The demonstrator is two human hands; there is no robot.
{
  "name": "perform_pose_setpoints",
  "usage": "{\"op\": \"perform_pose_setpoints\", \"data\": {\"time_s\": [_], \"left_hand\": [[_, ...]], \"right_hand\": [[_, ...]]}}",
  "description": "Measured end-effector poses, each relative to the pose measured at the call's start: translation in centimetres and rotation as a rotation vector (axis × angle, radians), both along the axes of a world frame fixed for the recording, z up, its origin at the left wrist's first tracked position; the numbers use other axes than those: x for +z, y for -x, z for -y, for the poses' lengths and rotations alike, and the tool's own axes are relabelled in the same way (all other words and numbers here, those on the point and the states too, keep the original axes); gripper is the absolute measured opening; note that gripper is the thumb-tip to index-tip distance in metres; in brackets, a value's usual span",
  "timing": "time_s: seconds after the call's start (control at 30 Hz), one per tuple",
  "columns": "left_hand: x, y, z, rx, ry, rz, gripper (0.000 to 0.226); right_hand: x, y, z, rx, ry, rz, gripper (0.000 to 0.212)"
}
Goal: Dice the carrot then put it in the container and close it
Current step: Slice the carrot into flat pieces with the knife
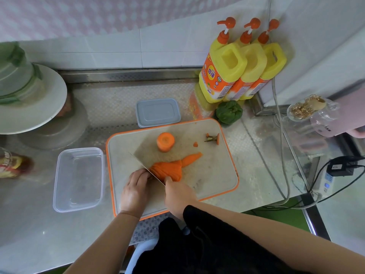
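Observation:
On the orange-rimmed cutting board (215, 175) lies a stack of carrot slices (169, 169) with a tapered tip piece (192, 158) beside it. A thick carrot stump (165, 141) stands upright farther back. My right hand (178, 194) grips the handle of a cleaver (148, 155), whose blade is down in the slices. My left hand (136, 189) has its fingers curled on the left end of the slices, against the blade. A clear empty container (79, 178) sits left of the board. Its grey lid (158, 112) lies behind the board.
A carrot top with green stem (213, 137) and a small scrap (195, 144) lie at the board's far right. Three yellow soap bottles (237, 64) and a green pepper (229, 111) stand behind. A cake stand (27, 99) is at the left, cables and a power strip (324, 180) at the right.

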State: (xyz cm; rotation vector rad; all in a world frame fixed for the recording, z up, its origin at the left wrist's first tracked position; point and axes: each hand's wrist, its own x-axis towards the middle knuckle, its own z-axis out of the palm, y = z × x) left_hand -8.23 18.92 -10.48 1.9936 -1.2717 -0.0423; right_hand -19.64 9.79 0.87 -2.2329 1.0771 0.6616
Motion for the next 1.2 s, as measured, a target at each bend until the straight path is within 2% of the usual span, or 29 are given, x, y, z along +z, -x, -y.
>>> {"op": "perform_pose_setpoints", "data": {"time_s": [0.17,0.3,0.4,0.6,1.2], "left_hand": [[0.3,0.0,0.0,0.009,-0.028,-0.067,0.022],[0.7,0.1,0.3,0.06,-0.004,-0.11,0.013],[0.8,0.1,0.4,0.08,0.008,-0.075,0.013],[0.5,0.0,0.2,0.08,0.007,-0.014,0.018],[0.2,-0.3,0.3,0.068,-0.02,0.003,0.025]], "right_hand": [[-0.4,0.2,1.0,-0.05,-0.07,0.025,0.021],[-0.2,1.0,1.4,-0.024,-0.085,0.044,0.025],[-0.1,1.5,1.5,-0.006,-0.091,0.035,0.023],[0.8,1.9,1.6,-0.002,-0.103,0.037,0.021],[2.5,1.5,1.0,0.047,-0.004,-0.024,0.023]]}}
